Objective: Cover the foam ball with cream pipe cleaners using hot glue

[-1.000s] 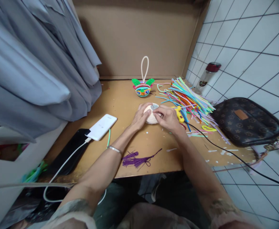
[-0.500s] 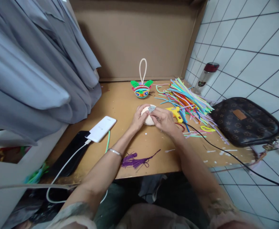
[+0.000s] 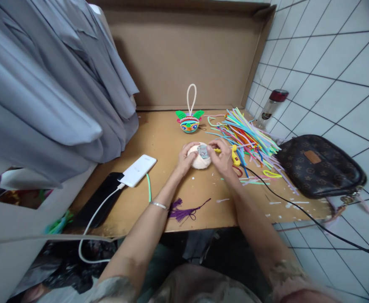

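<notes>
A cream-coloured ball (image 3: 199,164), which looks wound with soft strand, sits between my two hands over the middle of the table. A greyish patch (image 3: 203,152) shows on its upper face. My left hand (image 3: 183,159) is wrapped round the ball's left side, thumb on top. On the right side, my right hand (image 3: 221,157) grips the ball with its thumb beside the patch; some of its fingers are hidden. Just right of that hand lies a yellow glue gun (image 3: 235,156), partly covered by it. Beyond the ball stands a colourful animal-head ornament (image 3: 189,125) with green ears and a cream loop.
Many coloured pipe cleaners (image 3: 250,132) lie in a heap at the right, near a bottle (image 3: 269,110) and a brown bag (image 3: 323,168). A black cord (image 3: 285,193) crosses the right side. A purple tassel (image 3: 184,213), white power bank (image 3: 139,170) and black phone (image 3: 100,206) lie nearer.
My right hand has shifted from over the patch to the ball's right side, so more of the greyish patch shows. The whole view has moved slightly.
</notes>
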`<state>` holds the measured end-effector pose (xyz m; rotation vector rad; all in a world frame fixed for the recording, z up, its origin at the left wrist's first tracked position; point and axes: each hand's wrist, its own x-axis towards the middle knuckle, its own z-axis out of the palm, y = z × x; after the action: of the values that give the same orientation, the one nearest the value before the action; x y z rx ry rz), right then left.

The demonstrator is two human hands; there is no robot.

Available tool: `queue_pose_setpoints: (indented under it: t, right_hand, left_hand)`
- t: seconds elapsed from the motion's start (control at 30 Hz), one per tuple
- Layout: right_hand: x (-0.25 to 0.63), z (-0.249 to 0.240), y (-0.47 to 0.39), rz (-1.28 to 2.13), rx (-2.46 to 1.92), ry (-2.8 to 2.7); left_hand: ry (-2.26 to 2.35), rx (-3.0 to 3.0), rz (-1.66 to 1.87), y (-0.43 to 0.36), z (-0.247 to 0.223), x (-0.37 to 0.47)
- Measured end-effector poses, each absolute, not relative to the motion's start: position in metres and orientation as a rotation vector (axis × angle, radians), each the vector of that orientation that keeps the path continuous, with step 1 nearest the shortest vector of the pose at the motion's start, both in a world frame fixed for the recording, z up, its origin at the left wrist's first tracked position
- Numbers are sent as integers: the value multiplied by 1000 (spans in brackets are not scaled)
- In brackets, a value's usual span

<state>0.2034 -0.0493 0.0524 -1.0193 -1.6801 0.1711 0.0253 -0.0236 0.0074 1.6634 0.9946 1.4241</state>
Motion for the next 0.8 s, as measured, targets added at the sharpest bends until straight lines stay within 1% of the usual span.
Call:
queue_pose_setpoints:
  t: [0.1,0.27,0.37,0.5,0.8]
  right_hand:
    - [206,43,-40,326,-1034,-1564]
    - [195,22,-28,848,-1018,-1347]
    - [186,16,-28,1037,-965,-1311]
    - [181,15,-30,1069,-909,-1342]
    - [179,11,-29,918,-947,-1377]
  left_hand:
    - [963,1567,1434,-26,8,23]
    - [896,1555,1402,-27,10,21]
    - [868,1519,1379,-24,7,21]
    - [852,1447,1425,-16,-1,21]
    - [800,1297,1429,-13,-1,22]
